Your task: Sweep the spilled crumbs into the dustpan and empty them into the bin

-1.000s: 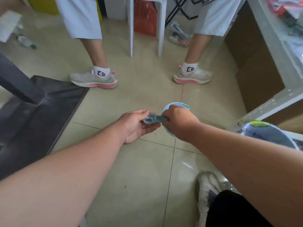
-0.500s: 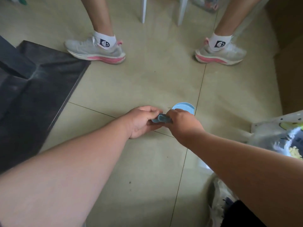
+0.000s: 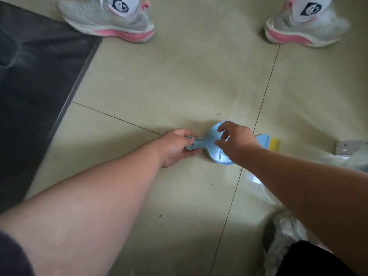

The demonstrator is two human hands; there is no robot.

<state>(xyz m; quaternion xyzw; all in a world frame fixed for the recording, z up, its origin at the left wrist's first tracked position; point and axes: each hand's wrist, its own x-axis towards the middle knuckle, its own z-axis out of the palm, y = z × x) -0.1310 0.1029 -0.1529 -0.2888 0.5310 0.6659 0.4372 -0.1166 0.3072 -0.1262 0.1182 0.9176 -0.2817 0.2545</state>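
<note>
The fingers (image 3: 189,136) of the left hand (image 3: 175,146) are curled shut around the stub handle of the light blue dustpan (image 3: 214,144), thumb on top, pinning it low against the tile floor (image 3: 179,80). Taking the dustpan as the landmark and moving rightward from that grip: its handle points left into the left hand and its round pan widens to the right, so its long axis runs roughly left to right across the view. Over the pan's right half hovers the right hand (image 3: 237,140), fingers spread and slightly bent, closed on nothing; whether the fingertips touch the plastic cannot be told. Just right of the dustpan, partly hidden behind the right wrist, lies the small brush (image 3: 265,141), blue body toward the pan and yellow bristles pointing away to the right, on nearly the same axis. The right hand is clearly the nearer one to the brush, which sits just past its knuckles, so the next reach probably belongs to that hand. No crumbs are distinguishable in the pan or on the tiles around it; a few dark specks lie well below it. Farther right, a clear plastic bag (image 3: 286,232), likely the bin liner, shows at the lower edge, its contents hidden.
</note>
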